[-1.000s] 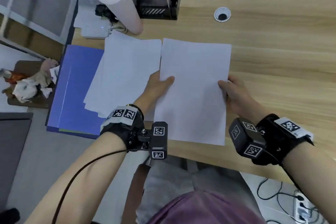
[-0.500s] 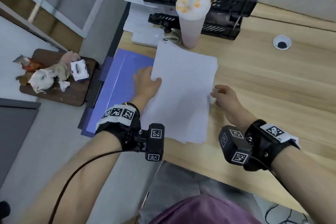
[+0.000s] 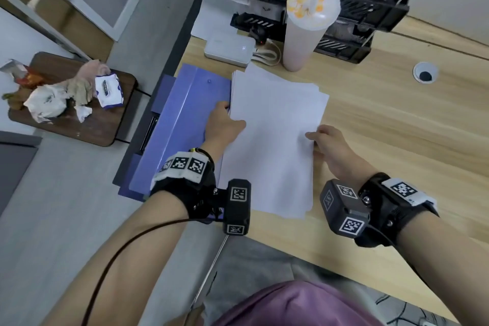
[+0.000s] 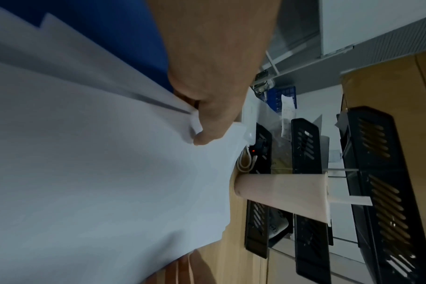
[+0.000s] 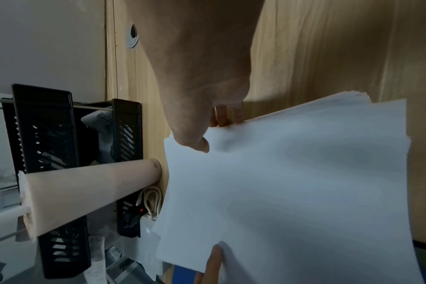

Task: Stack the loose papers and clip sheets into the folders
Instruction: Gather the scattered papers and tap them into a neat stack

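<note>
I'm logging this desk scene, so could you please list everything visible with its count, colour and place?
paper stack: one, white, desk middle, partly over the folder
folder: at least one, blue, desk's left edge
drink cup: one, pale pink, behind the papers
file trays: black, desk back
power bank: one, white, left of cup
cable grommet: one, white, desk right
stool with crumpled wrappers: one, brown, floor left
left hand: grips stack's left edge
right hand: grips right edge
</note>
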Demonstrator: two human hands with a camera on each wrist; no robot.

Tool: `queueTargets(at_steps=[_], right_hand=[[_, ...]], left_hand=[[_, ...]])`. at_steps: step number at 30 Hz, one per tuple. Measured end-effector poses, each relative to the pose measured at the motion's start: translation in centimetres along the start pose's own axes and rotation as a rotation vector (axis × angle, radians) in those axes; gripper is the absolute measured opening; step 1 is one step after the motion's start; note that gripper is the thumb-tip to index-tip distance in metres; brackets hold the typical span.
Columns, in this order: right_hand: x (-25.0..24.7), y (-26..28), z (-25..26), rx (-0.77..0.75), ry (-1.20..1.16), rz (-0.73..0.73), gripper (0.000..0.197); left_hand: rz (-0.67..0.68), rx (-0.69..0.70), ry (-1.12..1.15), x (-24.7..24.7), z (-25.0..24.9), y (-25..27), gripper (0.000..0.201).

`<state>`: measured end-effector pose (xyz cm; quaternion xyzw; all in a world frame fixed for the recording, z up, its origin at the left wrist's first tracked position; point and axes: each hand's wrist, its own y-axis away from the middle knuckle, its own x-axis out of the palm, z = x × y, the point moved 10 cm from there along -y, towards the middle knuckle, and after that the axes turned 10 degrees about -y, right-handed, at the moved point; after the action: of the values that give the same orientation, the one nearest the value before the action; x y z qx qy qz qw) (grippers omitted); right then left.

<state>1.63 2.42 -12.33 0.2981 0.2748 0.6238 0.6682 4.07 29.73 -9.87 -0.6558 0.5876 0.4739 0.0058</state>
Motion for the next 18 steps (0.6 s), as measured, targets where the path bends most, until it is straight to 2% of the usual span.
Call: queueTargets(at_steps=[2,4,6,8,10,13,15,18], right_hand=[[0.0,0.0,-0.5,0.008,-0.005,0.024,0.027],[0.0,0.1,-1.1,0.011,-0.01,0.042,0.033],[-0.1,0.1,-1.7,0.016,-0.019,0.056,0.041],[-0.1,0.9,-1.7,0.011,-0.05,0.063,0.036],[-0.8,1.0,-2.3,0.005,-0.079,0.053,0.026],[-2.2,1.3,-3.6,-0.009,-0.104,0.06,0.037],[-3.6,1.5,-4.9,0.003,-0.118,0.064,0.042],[-6.3,2.5,-6.3,0.016,-0.18,0.06,0.043]], left_hand=[[0.059,-0.022,0.024,0.3,0.3,0.0,0.035],[0.06,-0.018,-0.084,0.3,0.2,0.2,0.026],[0.056,-0.03,-0.211,0.5,0.3,0.7,0.039],[0.069,-0.017,-0.203,1.2,0.0,1.4,0.056],[0.075,0.047,-0.153,1.6,-0.9,2.5,0.051],[0.113,0.121,-0.096,2.6,-1.6,4.2,0.046],[0.142,0.103,-0.037,3.5,-1.6,5.6,0.055],[0.234,0.017,0.18,6.1,-1.4,8.0,0.058]])
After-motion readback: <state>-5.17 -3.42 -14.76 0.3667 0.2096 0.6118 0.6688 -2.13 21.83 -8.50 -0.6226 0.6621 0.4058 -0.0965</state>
